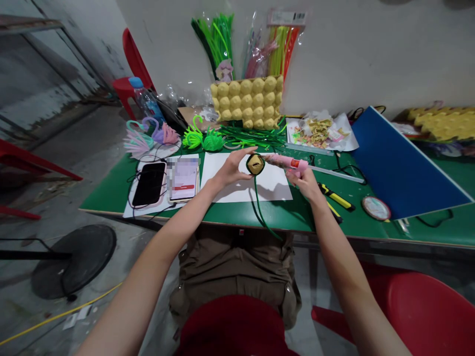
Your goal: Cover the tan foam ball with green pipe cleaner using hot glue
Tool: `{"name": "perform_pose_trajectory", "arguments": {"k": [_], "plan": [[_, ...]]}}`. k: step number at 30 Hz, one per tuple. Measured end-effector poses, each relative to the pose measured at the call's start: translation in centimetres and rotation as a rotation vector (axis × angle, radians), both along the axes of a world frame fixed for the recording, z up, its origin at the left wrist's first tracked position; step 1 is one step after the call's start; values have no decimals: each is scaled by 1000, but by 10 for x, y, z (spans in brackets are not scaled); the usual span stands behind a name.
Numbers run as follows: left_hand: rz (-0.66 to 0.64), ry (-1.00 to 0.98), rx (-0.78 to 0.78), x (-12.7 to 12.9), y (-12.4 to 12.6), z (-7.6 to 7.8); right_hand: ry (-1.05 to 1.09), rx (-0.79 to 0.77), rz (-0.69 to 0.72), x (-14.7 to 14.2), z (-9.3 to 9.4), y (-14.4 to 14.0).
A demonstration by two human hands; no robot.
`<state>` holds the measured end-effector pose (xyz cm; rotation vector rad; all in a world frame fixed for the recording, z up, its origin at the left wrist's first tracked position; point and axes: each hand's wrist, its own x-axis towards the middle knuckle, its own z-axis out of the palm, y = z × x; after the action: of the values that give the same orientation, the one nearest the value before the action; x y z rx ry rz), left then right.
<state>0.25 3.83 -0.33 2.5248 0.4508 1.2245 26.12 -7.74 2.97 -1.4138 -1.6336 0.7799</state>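
Note:
Between the thumb and fingers of my left hand [233,168] is an egg carton cup [255,165], tan inside with a dark slot and edged by a dark green pipe cleaner. The pipe cleaner's loose tail [260,210] hangs down past the table edge. My right hand [305,182] is wrapped round the handle of a pink glue gun [287,162], a clear glue stick [336,173] poking out of its back. The gun's nozzle points left and is at the cup's right rim; whether it touches I cannot tell. White paper [218,190] lies beneath both hands.
A yellow egg carton [247,101] stands at the back before bagged pipe cleaners. Two phones, a black one [149,184] and a lit one [183,180], lie left. Yellow-black cutters [339,198], a tape roll [376,207] and a leaning blue board [404,165] are right.

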Motion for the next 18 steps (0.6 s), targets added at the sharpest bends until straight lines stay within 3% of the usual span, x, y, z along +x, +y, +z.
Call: {"name": "perform_pose_trajectory", "arguments": {"k": [10, 18], "plan": [[78, 102, -91, -1, -1, 1, 61, -13, 29, -2, 2, 1], [150, 64, -118, 1, -6, 7, 63, -1, -11, -1, -1, 1]]}}
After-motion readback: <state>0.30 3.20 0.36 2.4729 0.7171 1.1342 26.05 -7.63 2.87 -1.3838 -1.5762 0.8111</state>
